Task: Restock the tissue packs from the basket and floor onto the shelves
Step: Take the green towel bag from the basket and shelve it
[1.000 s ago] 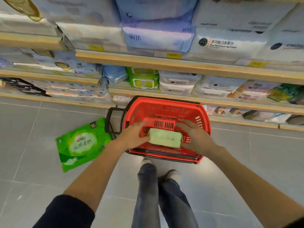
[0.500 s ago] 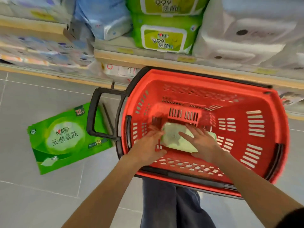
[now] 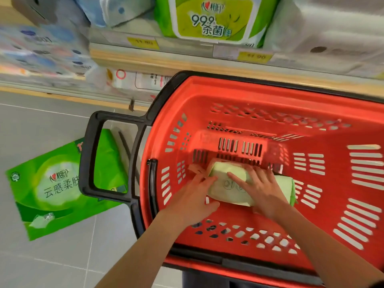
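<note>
Bare hands, bare forearms, denim trousers.
The left hand (image 3: 193, 196) and the right hand (image 3: 261, 190) are uncovered, with slim fingers; the nails are too blurred to describe. The left forearm (image 3: 143, 252) and the right forearm (image 3: 324, 245) are bare from the wrist to the lower edge of the view, both lean and smooth in outline. Between them, at the very bottom, shows a narrow strip of trousers (image 3: 207, 280) in dark blue-grey denim. At the lower right corner a sliver of dark cloth (image 3: 379, 284) lies over the right forearm; it may be a sleeve edge, but too little shows to be sure.
</note>
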`<act>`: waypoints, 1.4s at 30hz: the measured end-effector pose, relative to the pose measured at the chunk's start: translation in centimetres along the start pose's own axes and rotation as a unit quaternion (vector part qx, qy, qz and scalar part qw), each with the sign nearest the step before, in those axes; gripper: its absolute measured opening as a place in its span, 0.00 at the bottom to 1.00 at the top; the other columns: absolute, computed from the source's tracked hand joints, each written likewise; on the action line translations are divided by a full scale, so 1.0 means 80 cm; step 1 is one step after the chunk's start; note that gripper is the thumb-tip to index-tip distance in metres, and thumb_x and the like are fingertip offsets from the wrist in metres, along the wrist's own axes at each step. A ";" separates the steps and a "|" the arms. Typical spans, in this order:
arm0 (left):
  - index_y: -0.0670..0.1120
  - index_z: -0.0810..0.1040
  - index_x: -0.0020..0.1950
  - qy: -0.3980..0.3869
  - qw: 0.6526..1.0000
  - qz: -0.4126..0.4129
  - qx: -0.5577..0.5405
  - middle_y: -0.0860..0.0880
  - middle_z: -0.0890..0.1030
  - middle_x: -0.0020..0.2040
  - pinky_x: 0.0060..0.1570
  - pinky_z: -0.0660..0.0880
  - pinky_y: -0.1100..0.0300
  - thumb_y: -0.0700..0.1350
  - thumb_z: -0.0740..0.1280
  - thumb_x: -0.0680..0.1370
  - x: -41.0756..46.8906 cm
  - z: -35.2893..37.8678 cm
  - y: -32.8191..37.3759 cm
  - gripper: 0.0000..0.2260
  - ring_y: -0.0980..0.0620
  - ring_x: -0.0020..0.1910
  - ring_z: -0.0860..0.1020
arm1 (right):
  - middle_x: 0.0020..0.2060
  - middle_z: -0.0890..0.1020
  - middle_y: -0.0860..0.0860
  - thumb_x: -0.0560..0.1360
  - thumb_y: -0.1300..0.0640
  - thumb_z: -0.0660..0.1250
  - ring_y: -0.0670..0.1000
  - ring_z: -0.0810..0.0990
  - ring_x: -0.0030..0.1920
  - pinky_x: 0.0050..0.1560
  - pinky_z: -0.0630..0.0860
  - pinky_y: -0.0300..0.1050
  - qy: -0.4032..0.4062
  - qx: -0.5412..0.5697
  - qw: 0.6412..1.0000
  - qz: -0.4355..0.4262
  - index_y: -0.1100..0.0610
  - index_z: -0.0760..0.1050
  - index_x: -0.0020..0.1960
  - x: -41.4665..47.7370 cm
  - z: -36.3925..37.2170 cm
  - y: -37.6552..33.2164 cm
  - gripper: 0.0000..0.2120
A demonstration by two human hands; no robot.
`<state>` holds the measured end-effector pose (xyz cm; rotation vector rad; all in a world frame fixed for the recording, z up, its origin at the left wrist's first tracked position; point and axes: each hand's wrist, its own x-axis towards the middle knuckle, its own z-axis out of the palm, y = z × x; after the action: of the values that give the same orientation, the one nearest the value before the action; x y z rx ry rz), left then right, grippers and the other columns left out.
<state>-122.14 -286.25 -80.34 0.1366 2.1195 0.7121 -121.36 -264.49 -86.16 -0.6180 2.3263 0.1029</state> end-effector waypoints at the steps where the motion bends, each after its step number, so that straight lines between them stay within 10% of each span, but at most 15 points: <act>1: 0.53 0.60 0.73 -0.002 1.000 -0.001 0.003 0.50 0.63 0.72 0.64 0.69 0.52 0.52 0.64 0.75 0.001 0.002 0.000 0.28 0.49 0.68 0.66 | 0.73 0.53 0.61 0.63 0.57 0.75 0.63 0.57 0.71 0.69 0.57 0.62 0.010 0.004 1.000 -0.005 0.40 0.24 0.68 0.001 0.002 0.000 0.62; 12: 0.57 0.58 0.73 -0.035 0.999 -0.012 0.016 0.51 0.61 0.73 0.63 0.70 0.48 0.54 0.64 0.74 -0.024 0.005 0.015 0.29 0.48 0.68 0.66 | 0.60 0.73 0.59 0.49 0.61 0.81 0.61 0.74 0.56 0.59 0.68 0.65 0.053 -0.036 0.998 0.000 0.43 0.53 0.72 -0.017 -0.031 -0.001 0.59; 24: 0.58 0.63 0.70 0.034 0.999 0.005 0.020 0.48 0.66 0.70 0.65 0.68 0.51 0.52 0.65 0.74 -0.125 -0.064 0.086 0.25 0.48 0.67 0.68 | 0.58 0.76 0.60 0.45 0.46 0.81 0.61 0.78 0.51 0.47 0.77 0.61 0.144 0.015 0.988 0.044 0.41 0.54 0.72 -0.133 -0.169 0.008 0.61; 31: 0.54 0.65 0.70 0.161 0.983 0.079 -0.040 0.49 0.72 0.66 0.61 0.69 0.57 0.50 0.63 0.72 -0.224 -0.128 0.174 0.26 0.50 0.64 0.72 | 0.64 0.67 0.59 0.61 0.34 0.68 0.62 0.69 0.60 0.57 0.72 0.61 0.196 0.166 0.960 0.108 0.36 0.44 0.71 -0.252 -0.261 0.002 0.47; 42: 0.53 0.64 0.71 0.224 0.963 0.151 0.024 0.49 0.72 0.65 0.60 0.67 0.60 0.54 0.64 0.72 -0.362 -0.215 0.311 0.28 0.51 0.63 0.71 | 0.55 0.67 0.54 0.59 0.47 0.72 0.52 0.64 0.51 0.49 0.71 0.48 0.317 0.373 0.866 0.099 0.37 0.48 0.70 -0.446 -0.394 0.011 0.47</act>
<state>-121.54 -283.08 -38.55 0.3618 2.5822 0.9387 -119.08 -257.03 -39.19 0.0088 2.7425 -1.0072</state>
